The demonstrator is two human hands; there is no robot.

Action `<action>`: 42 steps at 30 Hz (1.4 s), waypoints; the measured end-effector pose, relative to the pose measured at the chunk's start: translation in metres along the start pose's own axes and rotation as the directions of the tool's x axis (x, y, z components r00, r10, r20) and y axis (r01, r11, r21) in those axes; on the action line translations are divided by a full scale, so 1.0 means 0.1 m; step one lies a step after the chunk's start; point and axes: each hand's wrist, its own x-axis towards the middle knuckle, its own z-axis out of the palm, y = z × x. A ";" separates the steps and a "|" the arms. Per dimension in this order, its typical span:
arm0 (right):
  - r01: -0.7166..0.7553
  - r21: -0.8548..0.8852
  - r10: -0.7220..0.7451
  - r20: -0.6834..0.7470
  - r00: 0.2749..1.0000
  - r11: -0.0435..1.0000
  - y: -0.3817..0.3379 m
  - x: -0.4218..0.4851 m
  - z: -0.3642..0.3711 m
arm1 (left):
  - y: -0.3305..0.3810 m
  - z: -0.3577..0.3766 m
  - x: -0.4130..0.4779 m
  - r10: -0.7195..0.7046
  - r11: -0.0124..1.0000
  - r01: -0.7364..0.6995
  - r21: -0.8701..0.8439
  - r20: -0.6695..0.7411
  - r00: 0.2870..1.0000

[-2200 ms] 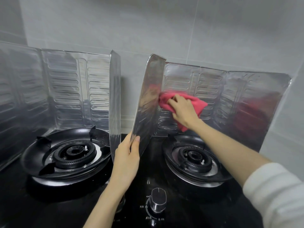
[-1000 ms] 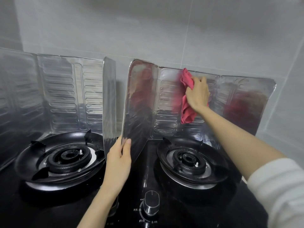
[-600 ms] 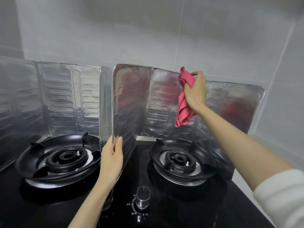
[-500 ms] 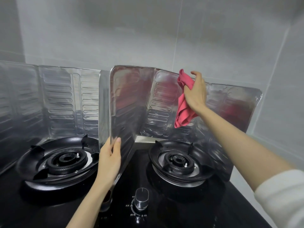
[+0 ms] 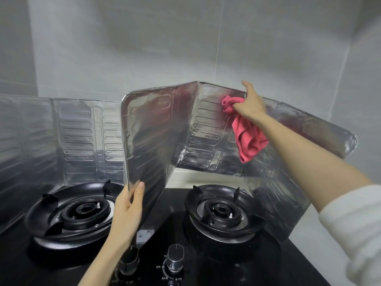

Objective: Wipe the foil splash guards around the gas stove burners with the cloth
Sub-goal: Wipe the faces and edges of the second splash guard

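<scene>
right hand [image 5: 250, 104]: fingers bunched round the pink cloth [image 5: 249, 141], pressing it to the right guard [image 5: 156, 129] near its top edge. Loose end dangles below the fingers.
left hand [image 5: 127, 211]: fingers pinch that guard's front edge, I'd guess so the floppy foil doesn't skid.
count: two guards (left guard [image 5: 78, 137] sits beyond the left fingers, untouched), two burners (left burner [image 5: 86, 209], right burner [image 5: 221, 211]), one cloth.
</scene>
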 end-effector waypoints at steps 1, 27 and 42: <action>-0.016 -0.028 0.016 0.010 1.000 0.999 -0.03 0.03 -0.04 | 0.00 0.00 0.00 -0.003 1.000 0.003 0.000 0.006 1.000; -0.043 -0.115 0.021 -0.186 0.982 0.992 -0.72 -0.30 -0.85 | 0.68 0.01 -0.20 0.039 0.999 -0.038 -0.033 0.033 0.999; -0.010 -0.106 -0.009 -0.182 0.983 0.994 -1.09 -0.79 -1.42 | 1.21 -0.26 -0.67 0.093 0.993 -0.087 -0.082 0.081 0.992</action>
